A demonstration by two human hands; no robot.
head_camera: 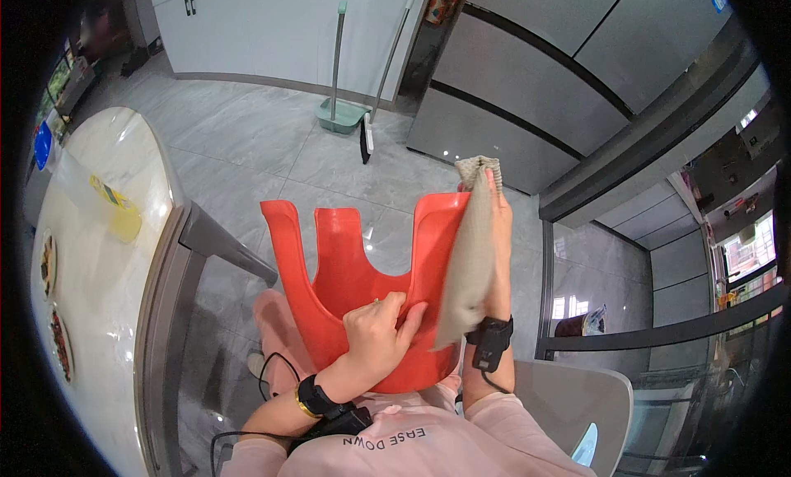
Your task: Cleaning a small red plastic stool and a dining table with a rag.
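Note:
A red plastic stool (346, 291) lies tipped over on my lap, its legs pointing away from me. My left hand (380, 329) grips the edge of the stool between two legs, with the thumb on the outside. At the right, my right hand (499, 199) holds a beige cloth (469, 261) against the end of the right-hand leg. The cloth hangs down along the outer side of that leg. Part of my right hand's fingers is hidden behind the cloth and the leg.
On the left stands a marble-topped table (105, 329) with a jug of yellow liquid (126, 223) and plates of food (60, 341). A green dustpan (343, 115) and a broom (367, 137) stand by the white cabinet (259, 32). A grey chair (575, 403) is at the lower right.

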